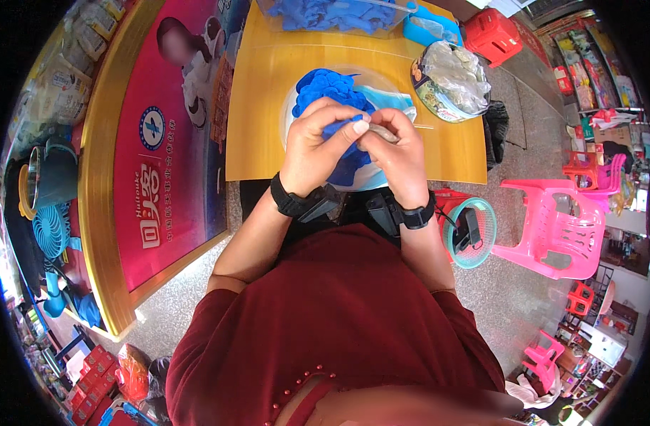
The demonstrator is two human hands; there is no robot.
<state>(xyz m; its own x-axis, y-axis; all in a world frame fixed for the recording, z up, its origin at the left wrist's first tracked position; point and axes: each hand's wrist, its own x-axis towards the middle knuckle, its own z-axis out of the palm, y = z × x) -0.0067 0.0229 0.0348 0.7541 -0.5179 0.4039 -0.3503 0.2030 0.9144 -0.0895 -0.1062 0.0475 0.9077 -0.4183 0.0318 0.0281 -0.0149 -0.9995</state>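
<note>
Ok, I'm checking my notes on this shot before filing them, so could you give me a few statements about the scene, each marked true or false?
1. The left hand and the right hand meet at their fingertips over the table. True.
2. The person's top is bright green. False: the top is dark red.
3. The round tin is to the right of the blue heap. True.
4. The large pink chair is to the left of the table. False: it is to the right.
5. The turquoise basket sits on the table. False: it is off the table, beside the person's right arm.
6. Both wrists wear black bands. True.
</note>
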